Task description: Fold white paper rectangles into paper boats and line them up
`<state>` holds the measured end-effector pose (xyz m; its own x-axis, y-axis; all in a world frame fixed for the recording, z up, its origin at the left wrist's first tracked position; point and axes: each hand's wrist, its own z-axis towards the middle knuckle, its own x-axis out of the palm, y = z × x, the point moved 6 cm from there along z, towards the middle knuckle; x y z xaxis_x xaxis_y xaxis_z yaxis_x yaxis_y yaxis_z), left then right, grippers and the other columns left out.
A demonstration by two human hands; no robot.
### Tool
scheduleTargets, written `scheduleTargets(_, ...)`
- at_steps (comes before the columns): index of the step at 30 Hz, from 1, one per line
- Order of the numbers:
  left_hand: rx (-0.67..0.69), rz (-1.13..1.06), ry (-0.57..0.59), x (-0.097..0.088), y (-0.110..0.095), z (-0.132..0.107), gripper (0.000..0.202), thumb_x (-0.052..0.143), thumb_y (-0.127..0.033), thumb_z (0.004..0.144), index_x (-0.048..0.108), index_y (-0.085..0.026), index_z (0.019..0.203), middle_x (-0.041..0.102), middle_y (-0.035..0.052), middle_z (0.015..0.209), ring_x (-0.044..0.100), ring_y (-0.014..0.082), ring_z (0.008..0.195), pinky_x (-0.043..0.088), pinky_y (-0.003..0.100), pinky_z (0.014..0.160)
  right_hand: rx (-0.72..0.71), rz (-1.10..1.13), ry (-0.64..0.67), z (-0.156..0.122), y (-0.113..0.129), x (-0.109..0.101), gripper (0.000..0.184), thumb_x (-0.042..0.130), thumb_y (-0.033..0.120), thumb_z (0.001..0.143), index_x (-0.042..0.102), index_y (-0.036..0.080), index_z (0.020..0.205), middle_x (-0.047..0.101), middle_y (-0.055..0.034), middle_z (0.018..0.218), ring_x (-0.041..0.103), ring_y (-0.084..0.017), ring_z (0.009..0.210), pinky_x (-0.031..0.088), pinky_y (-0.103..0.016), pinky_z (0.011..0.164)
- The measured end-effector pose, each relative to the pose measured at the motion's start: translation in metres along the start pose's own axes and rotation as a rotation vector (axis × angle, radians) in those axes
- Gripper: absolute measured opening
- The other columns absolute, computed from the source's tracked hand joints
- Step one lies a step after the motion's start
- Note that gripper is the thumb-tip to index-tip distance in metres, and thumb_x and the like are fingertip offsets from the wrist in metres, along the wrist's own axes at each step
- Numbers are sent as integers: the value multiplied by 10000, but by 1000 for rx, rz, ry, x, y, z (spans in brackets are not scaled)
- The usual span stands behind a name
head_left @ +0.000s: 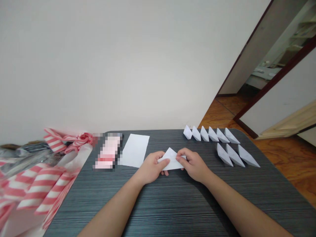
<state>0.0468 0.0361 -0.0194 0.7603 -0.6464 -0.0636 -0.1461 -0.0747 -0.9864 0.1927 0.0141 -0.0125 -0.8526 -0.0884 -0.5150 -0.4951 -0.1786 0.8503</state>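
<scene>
A white folded paper piece (pixel 171 159), triangular at its top, is held just above the dark striped table (pixel 158 204). My left hand (pixel 153 167) pinches its left side with thumb on top. My right hand (pixel 194 164) pinches its right side, fingers curled over the edge. Both hands are closed on the paper at the middle of the table. A flat white sheet (pixel 135 150) lies just left of my left hand.
Several finished white paper boats (pixel 212 134) stand in two rows at the table's far right. A blurred pink object (pixel 107 151) lies beside the sheet. Red-and-white striped cloth (pixel 37 184) and plastic bags pile up at the left. An open doorway (pixel 271 72) is at the right.
</scene>
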Motion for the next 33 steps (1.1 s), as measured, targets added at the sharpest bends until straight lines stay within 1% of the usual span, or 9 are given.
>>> scheduleTargets(6, -2, -29, -5, 0, -2, 0, 241, 514, -358, 822, 566, -124, 840, 595, 11, 565, 530, 105, 498, 400, 205, 502, 52, 124, 1, -2, -9, 6, 130, 472, 321, 874, 472, 224, 961, 550, 25, 649, 549, -127, 512, 435, -222, 459)
scheduleTargets(13, -30, -77, -43, 2, 1, 1, 248, 584, -345, 770, 583, -125, 884, 622, 22, 662, 582, 127, 551, 443, 223, 523, 26, 91, -14, -1, -9, 5, 155, 504, 315, 859, 481, 217, 976, 575, 18, 665, 557, -131, 547, 430, -231, 505)
scheduleTargets(16, -27, -70, -44, 2, 2, 2, 232, 573, -333, 780, 579, -126, 885, 616, 18, 651, 574, 119, 534, 439, 216, 508, 33, 137, 11, -1, -9, 7, 214, 522, 298, 847, 467, 214, 1035, 575, 30, 640, 558, -126, 536, 427, -226, 507)
scheduleTargets(18, -23, -62, -40, 2, 2, 2, 222, 567, -329, 785, 580, -128, 879, 616, 17, 653, 573, 117, 531, 431, 210, 499, 59, 192, 40, -1, -10, 9, 273, 546, 294, 827, 456, 209, 1071, 603, 21, 690, 558, -119, 522, 421, -217, 483)
scheduleTargets(21, -24, -38, -52, 2, 1, 1, 222, 569, -336, 780, 588, -133, 868, 618, 14, 651, 571, 117, 531, 408, 200, 479, 118, 206, 105, -1, -10, 13, 222, 582, 296, 791, 522, 185, 973, 629, 2, 735, 554, -108, 500, 411, -208, 462)
scheduleTargets(23, -21, -22, -65, 1, 0, 1, 215, 572, -334, 776, 591, -135, 856, 615, 10, 639, 569, 119, 532, 403, 199, 479, 142, 164, 149, -1, -8, 14, 141, 580, 298, 789, 568, 167, 839, 607, 17, 616, 537, -106, 474, 394, -203, 461)
scheduleTargets(25, -11, -2, -70, 1, -1, 0, 198, 569, -323, 777, 591, -136, 838, 609, 6, 620, 565, 120, 534, 409, 203, 491, 154, 134, 180, -1, -5, 14, 153, 561, 300, 803, 579, 160, 744, 567, 30, 502, 518, -106, 450, 367, -198, 452)
scheduleTargets(27, 3, 22, -62, 1, -2, 0, 179, 559, -310, 784, 590, -138, 825, 607, 6, 616, 565, 121, 541, 416, 207, 507, 164, 135, 194, -1, -4, 14, 178, 547, 300, 813, 578, 158, 710, 558, 32, 468, 509, -106, 438, 353, -195, 447)
scheduleTargets(33, 22, 63, -53, 1, -1, 0, 187, 532, -316, 803, 583, -138, 834, 614, 14, 658, 566, 120, 557, 423, 209, 520, 171, 149, 186, -1, -3, 13, 193, 538, 295, 821, 562, 159, 686, 570, 27, 487, 536, -112, 457, 370, -195, 468)
